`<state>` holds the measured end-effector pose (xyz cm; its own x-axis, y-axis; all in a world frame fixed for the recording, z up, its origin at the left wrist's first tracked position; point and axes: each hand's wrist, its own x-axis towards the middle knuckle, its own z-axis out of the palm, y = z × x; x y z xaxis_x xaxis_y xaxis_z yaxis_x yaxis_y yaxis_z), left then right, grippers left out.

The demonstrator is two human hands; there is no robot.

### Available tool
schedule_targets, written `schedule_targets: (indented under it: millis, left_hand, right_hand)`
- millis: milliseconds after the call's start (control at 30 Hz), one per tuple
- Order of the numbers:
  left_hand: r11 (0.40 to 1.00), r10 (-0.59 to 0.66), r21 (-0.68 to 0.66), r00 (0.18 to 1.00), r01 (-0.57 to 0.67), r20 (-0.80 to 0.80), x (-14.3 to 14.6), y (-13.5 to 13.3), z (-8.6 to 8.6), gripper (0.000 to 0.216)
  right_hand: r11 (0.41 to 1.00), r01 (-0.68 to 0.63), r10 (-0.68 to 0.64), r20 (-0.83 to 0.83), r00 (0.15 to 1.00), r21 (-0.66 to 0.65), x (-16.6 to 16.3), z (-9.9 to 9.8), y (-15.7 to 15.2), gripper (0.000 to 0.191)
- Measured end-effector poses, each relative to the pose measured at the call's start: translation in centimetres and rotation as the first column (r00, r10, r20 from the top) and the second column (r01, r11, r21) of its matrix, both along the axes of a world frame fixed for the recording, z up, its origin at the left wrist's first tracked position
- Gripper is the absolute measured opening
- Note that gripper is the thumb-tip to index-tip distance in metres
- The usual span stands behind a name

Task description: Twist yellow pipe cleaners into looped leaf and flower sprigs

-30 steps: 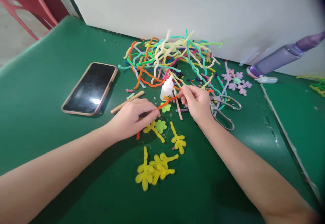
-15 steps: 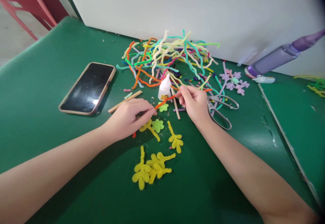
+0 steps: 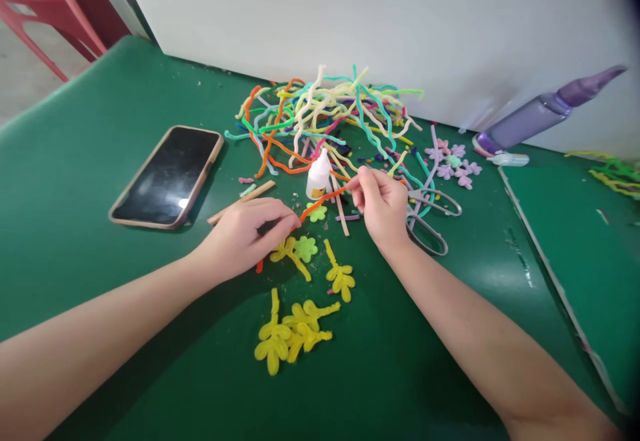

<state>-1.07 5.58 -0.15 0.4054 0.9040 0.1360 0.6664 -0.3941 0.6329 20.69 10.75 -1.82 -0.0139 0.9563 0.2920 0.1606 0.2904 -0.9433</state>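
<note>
An orange pipe cleaner stretches between my two hands above the green table. My left hand pinches it near one end, and a short orange tip shows below that hand. Farther along, my right hand grips it between thumb and forefinger. Behind it stands a small white glue bottle. Two light green flower shapes lie beneath and near the pipe cleaner. Several yellow leaf shapes made of pipe cleaner rest closer to me; one is partly under my left hand. Grey-handled scissors lie beside my right wrist.
A tangled heap of coloured pipe cleaners lies against the white wall. To the left are a phone and a wooden stick. A purple bottle and pink-lilac flowers sit at the right. A red chair stands beyond the table.
My hands have drawn slightly apart, so a longer stretch of the orange pipe cleaner shows between them. The whole view has shifted a little; the things on the table have kept their places.
</note>
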Motion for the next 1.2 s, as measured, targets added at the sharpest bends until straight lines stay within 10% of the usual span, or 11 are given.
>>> schedule_targets:
  millis: [400, 600, 800, 1200]
  left_hand:
    - [0.996, 0.003, 0.092, 1.000, -0.004, 0.012, 0.3, -0.1, -0.2, 0.030]
    - [0.992, -0.041, 0.115, 0.999, 0.043, -0.022, 0.3, 0.0, -0.3, 0.030]
    - [0.991, -0.055, 0.123, 0.998, 0.057, -0.022, 0.3, 0.0, -0.3, 0.027]
    - [0.995, -0.050, 0.089, 0.999, 0.049, 0.013, 0.4, 0.2, -0.3, 0.024]
  right_hand:
    - [0.969, 0.096, -0.138, 0.178, 0.974, 0.228, 3.1, 3.6, -0.4, 0.038]
    - [0.862, -0.065, -0.386, 0.733, 0.560, 0.503, 6.4, 1.9, 1.5, 0.027]
    - [0.874, -0.155, -0.353, 0.821, 0.448, 0.460, 7.5, 0.6, 3.1, 0.023]
    - [0.887, -0.150, -0.304, 0.795, 0.525, 0.438, 7.2, -0.4, 3.9, 0.020]
